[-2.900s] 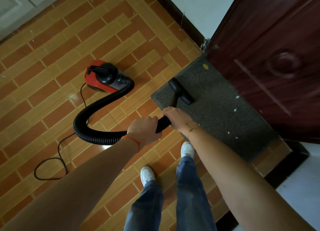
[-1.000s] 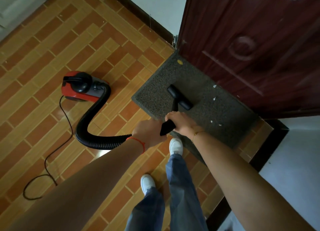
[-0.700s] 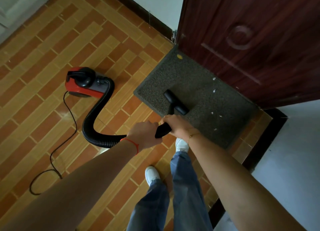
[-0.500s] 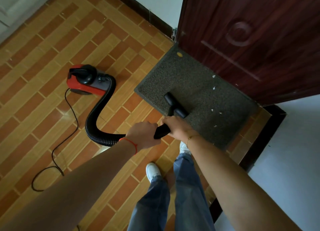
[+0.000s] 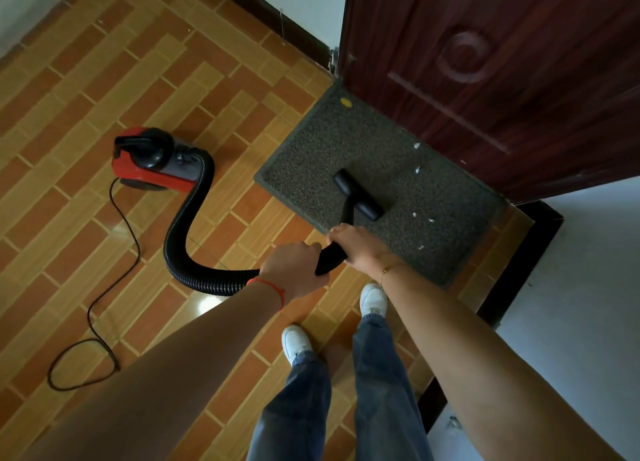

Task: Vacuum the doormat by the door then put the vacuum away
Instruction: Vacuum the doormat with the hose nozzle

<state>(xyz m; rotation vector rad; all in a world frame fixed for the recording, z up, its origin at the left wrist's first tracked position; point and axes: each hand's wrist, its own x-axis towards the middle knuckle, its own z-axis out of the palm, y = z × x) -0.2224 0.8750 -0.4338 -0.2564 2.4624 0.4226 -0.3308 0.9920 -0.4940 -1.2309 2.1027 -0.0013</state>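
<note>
Head view: the mat lies on the tile floor, its far edge against the foot of the dark red door. The nozzle sits flat near the mat's middle, with white scraps on the mat between it and the door and a yellow spot at the mat's far left corner. The wand slants back from the nozzle over the mat's near edge. The right hand is curled round the wand just short of that edge; the left hand grips it just behind, off the mat, where the ribbed hose joins. The hose loops left of the mat to the red vacuum on the tiles, well apart from the mat. Its cord trails farther left. Two white shoes stand just off the mat's near edge
</note>
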